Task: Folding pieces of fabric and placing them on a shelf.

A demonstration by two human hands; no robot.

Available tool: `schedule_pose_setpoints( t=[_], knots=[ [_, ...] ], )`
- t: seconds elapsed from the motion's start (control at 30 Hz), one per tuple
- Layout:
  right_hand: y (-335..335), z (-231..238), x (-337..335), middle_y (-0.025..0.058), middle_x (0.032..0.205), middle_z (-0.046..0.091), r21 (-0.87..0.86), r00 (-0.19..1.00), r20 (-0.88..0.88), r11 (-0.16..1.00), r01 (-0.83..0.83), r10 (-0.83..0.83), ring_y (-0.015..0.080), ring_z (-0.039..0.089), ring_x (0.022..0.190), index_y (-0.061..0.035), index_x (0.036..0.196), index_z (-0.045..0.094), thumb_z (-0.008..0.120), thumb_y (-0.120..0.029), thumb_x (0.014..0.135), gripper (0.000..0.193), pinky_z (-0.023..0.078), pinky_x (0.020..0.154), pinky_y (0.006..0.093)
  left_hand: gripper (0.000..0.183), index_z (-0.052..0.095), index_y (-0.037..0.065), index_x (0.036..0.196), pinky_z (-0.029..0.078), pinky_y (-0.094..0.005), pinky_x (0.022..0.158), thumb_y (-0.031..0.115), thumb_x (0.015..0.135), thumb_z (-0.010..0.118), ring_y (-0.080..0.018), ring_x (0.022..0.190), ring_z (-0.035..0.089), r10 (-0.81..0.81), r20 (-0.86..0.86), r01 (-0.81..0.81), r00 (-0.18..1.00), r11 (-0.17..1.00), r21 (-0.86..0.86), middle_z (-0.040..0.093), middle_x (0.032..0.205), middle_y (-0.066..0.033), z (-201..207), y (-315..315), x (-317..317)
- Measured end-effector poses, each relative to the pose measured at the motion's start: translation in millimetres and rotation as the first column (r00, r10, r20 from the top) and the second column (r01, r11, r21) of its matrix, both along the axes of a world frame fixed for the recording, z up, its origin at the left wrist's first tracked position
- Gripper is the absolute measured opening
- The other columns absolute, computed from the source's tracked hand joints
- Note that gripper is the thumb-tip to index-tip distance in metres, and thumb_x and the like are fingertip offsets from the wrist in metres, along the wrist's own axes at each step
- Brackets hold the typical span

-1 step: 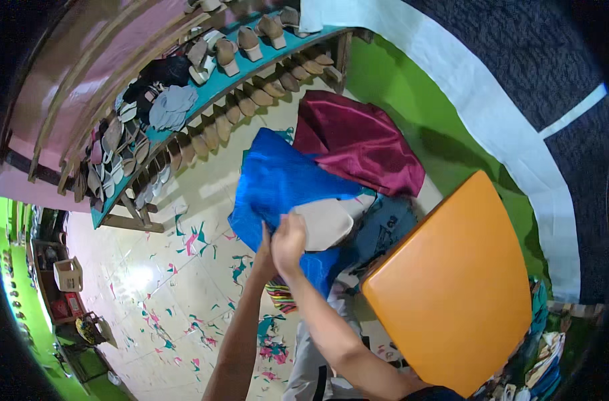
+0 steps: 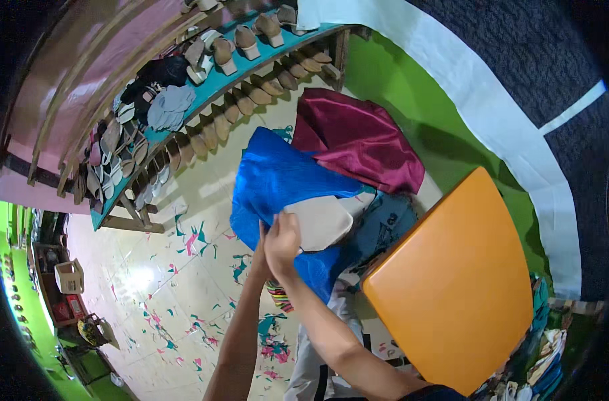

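A shiny blue cloth (image 2: 271, 167) is spread in front of me, draped over what is under it. On it lies a cream flat piece with cut corners (image 2: 321, 224), perhaps card or lining. My right hand (image 2: 283, 242) is closed at the left end of this piece, its fingertips together at the blue cloth. Close against it, my left hand (image 2: 259, 257) pinches at the cloth's edge, mostly seen edge-on. Whether a small tool sits between the fingers cannot be made out. A dark red satin cloth (image 2: 361, 137) lies beyond the blue one.
An orange tabletop or stool seat (image 2: 451, 287) stands close on my right. Behind, a teal bench (image 2: 251, 63) carries shoes and dark fabric, with shoe lasts (image 2: 217, 127) lined up beneath. Teal and pink scraps (image 2: 197, 240) litter the tiled floor. Piled cloth (image 2: 541, 361) sits at lower right.
Both hands have shifted slightly left along the edge of the cream piece. The right hand's fingers have risen a little; the cloths lie almost as before.
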State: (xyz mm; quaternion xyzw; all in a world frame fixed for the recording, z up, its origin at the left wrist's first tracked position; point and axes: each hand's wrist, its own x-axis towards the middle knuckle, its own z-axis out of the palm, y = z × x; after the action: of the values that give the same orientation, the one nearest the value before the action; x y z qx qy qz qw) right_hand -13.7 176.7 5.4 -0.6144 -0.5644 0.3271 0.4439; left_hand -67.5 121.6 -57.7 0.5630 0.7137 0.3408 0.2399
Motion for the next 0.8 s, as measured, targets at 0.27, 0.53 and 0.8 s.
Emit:
schedule_pose_setpoints(
  t=[0.27,0.53,0.8],
  knots=[
    [-5,-5,-25,0.0179,0.081,0.049,0.124,0.972,0.234,0.991,-0.053,0.022,0.0342,0.051,0.076,0.0011,0.092,0.049,0.052,-0.003,0.076,0.017,0.041,0.065,0.0420,0.039,0.047,0.001,0.115,0.046,-0.0375,0.079,0.028,0.086,0.049,-0.0298,0.090,0.059,0.139,0.545,-0.116,0.827,0.990,-0.076,0.058,0.104,-0.0164,-39,-29,-24],
    [-4,-6,-25,0.0251,0.101,0.047,-0.151,0.819,0.065,0.817,-0.556,0.570,0.0398,0.048,0.093,0.0071,0.109,0.041,0.054,-0.015,0.075,0.042,0.040,0.083,0.0452,0.037,0.054,0.003,0.107,0.045,-0.0305,0.071,0.027,0.081,0.044,-0.0183,0.080,0.056,0.309,0.577,-0.150,0.756,0.940,-0.307,0.059,0.093,-0.0080,-15,-15,-123],
    [-11,4,67,0.0280,0.112,0.051,-0.111,0.681,-0.125,0.672,-0.732,0.721,0.0400,0.050,0.105,0.0045,0.126,0.037,0.064,-0.036,0.076,0.069,0.039,0.090,0.0398,0.027,0.058,-0.003,0.088,0.039,-0.0269,0.059,0.012,0.070,0.044,-0.0109,0.067,0.047,0.241,0.176,-0.205,0.955,0.958,-0.201,0.053,0.069,-0.0033,81,24,-71]
  ],
)
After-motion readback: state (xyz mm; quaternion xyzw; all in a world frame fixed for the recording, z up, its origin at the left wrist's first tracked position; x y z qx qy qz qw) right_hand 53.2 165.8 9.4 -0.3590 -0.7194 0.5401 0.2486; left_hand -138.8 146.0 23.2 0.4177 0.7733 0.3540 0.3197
